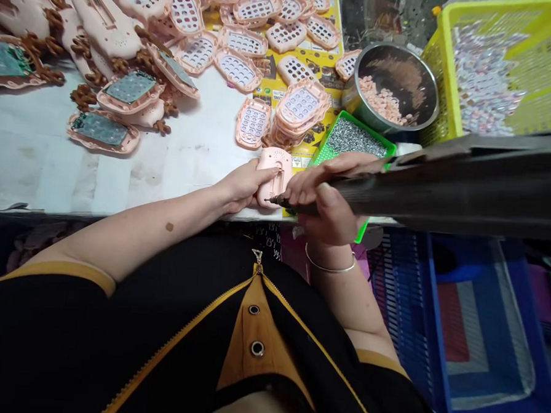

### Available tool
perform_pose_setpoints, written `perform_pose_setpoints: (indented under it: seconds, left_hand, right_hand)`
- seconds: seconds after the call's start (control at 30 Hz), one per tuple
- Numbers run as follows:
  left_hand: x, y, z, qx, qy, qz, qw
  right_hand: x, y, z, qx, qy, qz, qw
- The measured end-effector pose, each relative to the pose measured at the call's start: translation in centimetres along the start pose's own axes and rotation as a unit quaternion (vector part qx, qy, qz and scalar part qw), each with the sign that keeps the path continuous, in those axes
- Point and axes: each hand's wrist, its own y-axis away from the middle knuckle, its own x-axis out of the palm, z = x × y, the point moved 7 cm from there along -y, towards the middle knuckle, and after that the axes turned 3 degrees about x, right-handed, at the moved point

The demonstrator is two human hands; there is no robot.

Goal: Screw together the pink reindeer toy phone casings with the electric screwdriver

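Note:
My left hand (245, 185) grips a pink plastic toy phone casing (268, 180) at the table's front edge, its thumb lying over the casing's recessed slot. My right hand (326, 200) is wrapped round a dark electric screwdriver (396, 187), which comes in from the right. The screwdriver's tip meets the lower part of the casing. Just behind lies a stack of pink shells with white button sheets (303, 103). Partly behind my right hand, a green tray (327, 149) holds many small metal screws (355, 138).
A steel bowl (348, 93) with small pink pieces stands at the back right, beside a yellow basket (444, 73) of bagged parts. Finished-looking casings (103, 22) and shells with green circuit boards (101, 128) lie heaped left. Blue crates (445, 363) stand below the table at right.

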Motion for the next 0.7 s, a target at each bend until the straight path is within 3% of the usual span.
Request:
perform_pose_setpoints:
  seconds: [0.07, 0.2, 0.6, 0.7]
  left_hand:
    - [-0.1, 0.1, -0.1, 0.000, 0.015, -0.006, 1.000]
    - [-0.2, 0.1, 0.0, -0.008, 0.016, -0.018, 1.000]
    - [0.1, 0.0, 0.0, 0.012, -0.005, 0.026, 1.000]
    - [0.0, -0.3, 0.1, 0.017, 0.003, 0.012, 1.000]
  right_hand:
    - [-0.2, -0.2, 1.4, -0.047, -0.015, -0.022, 0.999]
    - [0.0, 0.2, 2.3, -0.044, 0.039, -0.012, 0.998]
    - [1.5, 0.5, 1.2, -0.066, 0.005, 0.056, 0.996]
    - [1.7, 0.9, 1.0, -0.054, 0.010, 0.073, 0.996]
